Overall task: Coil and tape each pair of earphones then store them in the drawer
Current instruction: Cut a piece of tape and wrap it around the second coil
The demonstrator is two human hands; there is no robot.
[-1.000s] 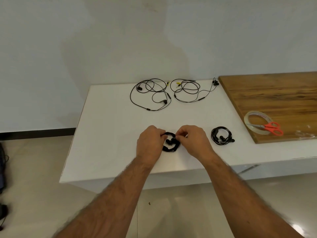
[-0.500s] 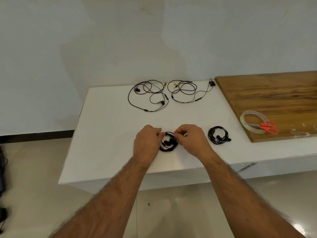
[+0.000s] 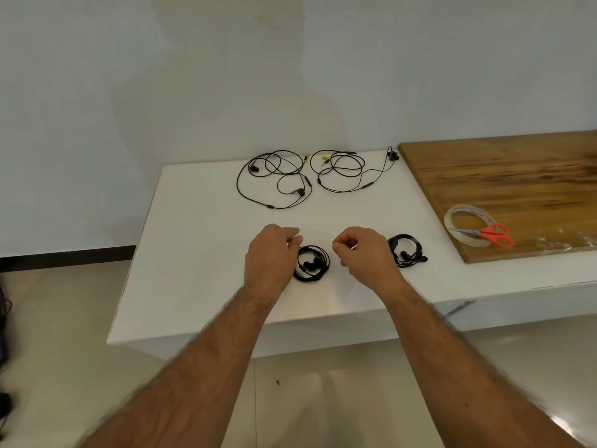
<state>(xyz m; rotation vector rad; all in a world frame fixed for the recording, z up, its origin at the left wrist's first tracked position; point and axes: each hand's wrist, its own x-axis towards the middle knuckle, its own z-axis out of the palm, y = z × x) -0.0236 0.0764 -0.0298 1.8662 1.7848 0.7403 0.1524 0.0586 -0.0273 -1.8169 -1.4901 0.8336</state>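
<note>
On the white table (image 3: 200,253), seen from the head camera, four pairs of earphones lie in two rows. Near the front edge, one coiled pair (image 3: 311,263) rests flat between the two hands; a second coiled pair (image 3: 405,250) lies just right of the right hand. Two uncoiled pairs, the left loose pair (image 3: 274,179) and the right loose pair (image 3: 347,171), sit toward the wall. The left hand (image 3: 269,257) hovers beside the coil with fingers loosely curled, gripping nothing visible. The right hand (image 3: 366,253) has its fingers pinched together; whether they hold a scrap of tape cannot be told. The tape roll (image 3: 470,226) and the orange-handled scissors (image 3: 491,234) lie on the wooden board (image 3: 517,179), well apart from the coil. No drawer is in view.

Judgement: the near coil appears finished or nearly so. To secure it properly, any tape should wrap fully across the bundled strands and be pressed flat, with the earbuds kept inside the loop.
</note>
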